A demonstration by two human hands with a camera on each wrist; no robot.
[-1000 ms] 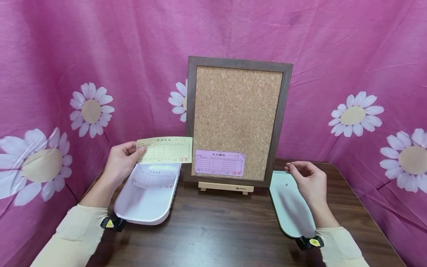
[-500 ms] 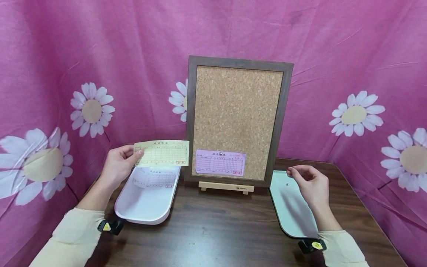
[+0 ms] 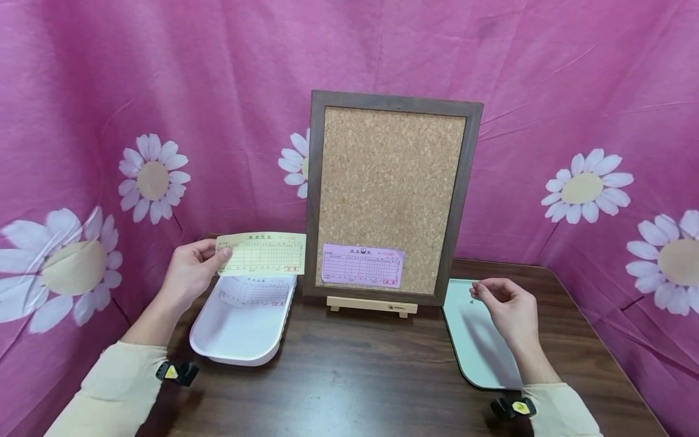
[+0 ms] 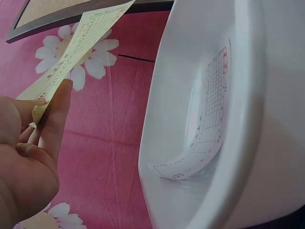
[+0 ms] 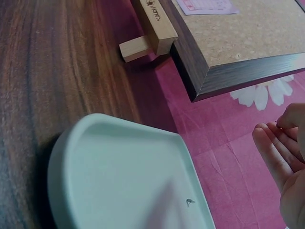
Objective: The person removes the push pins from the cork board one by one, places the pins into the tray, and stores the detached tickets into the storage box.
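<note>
A yellow slip (image 3: 262, 253) is pinched by its left end between thumb and fingers of the left hand (image 3: 188, 276), whose grip is clamped on the paper. Just below that grip a white tray (image 3: 240, 325) is set on the dark wooden desk (image 3: 355, 376), and a curled white slip (image 3: 252, 290) is seen lying inside it. To the right of the yellow slip, a cork board (image 3: 390, 194) in a dark frame is propped upright on a small wooden stand (image 3: 371, 305), with a purple slip (image 3: 363, 266) fixed at its lower left corner. The right hand (image 3: 505, 303) is held above a pale green tray (image 3: 477, 340), fingertips pinched together on something too small to be made out. A pink cloth (image 3: 164, 91) printed with daisies is hung behind everything.
</note>
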